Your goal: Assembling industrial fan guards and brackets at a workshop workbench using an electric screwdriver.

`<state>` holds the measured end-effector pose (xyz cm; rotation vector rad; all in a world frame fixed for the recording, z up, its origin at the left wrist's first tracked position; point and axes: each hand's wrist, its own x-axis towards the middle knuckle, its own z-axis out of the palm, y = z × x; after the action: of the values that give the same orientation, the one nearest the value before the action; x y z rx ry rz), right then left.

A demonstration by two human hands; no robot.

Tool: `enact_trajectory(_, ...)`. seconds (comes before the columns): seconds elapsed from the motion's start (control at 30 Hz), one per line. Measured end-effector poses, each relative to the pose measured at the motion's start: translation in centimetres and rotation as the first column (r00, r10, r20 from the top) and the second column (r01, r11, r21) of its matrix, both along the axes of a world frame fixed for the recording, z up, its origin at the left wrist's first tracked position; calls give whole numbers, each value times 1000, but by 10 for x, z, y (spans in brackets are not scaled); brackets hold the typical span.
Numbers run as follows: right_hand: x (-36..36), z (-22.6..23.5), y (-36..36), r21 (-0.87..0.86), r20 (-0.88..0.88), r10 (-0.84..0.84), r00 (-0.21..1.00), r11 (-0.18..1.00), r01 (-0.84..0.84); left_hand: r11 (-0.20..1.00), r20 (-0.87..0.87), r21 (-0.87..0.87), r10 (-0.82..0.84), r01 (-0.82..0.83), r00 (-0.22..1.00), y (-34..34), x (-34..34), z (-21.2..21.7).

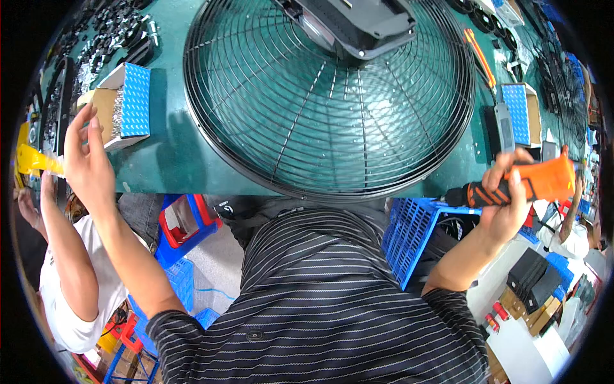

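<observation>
A large round fan guard of black wire lies on the green table in front of me, with a black motor housing at its far middle. My right hand is wrapped around an orange and black power screwdriver, held off the table's right front edge with its tip toward the fan. At the left, my left hand is raised beside an open cardboard box of screws with a blue patterned flap. Its fingers are stretched upward, and I see nothing held in them.
Loose black parts and screws cover the far left of the table. At the right stand a second blue-patterned box and an orange-handled tool. A co-worker in a white shirt is close at my left, near a yellow tool. A blue crate stands below the table.
</observation>
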<state>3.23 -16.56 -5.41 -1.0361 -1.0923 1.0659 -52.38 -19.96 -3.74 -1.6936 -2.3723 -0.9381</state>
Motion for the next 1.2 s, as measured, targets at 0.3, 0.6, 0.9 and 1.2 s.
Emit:
enact_trajectory(0.3,-27,-11,-28,-51,-47,-61,997,997,59,755,-431,-649,-261,-95,864,52,-25,3)
enact_trajectory(0.6,-23,-3,-25,-22,-110,-34,993,999,32,801,-294,-597,-161,-49,942,45,-44,-17)
enact_trajectory(0.9,-27,23,-18,124,-237,99,967,990,-71,951,-261,-310,-80,-5,962,28,-54,-11)
enact_trajectory(1.2,-90,57,-22,488,-384,505,773,822,-294,951,751,138,-282,275,597,-14,58,14)
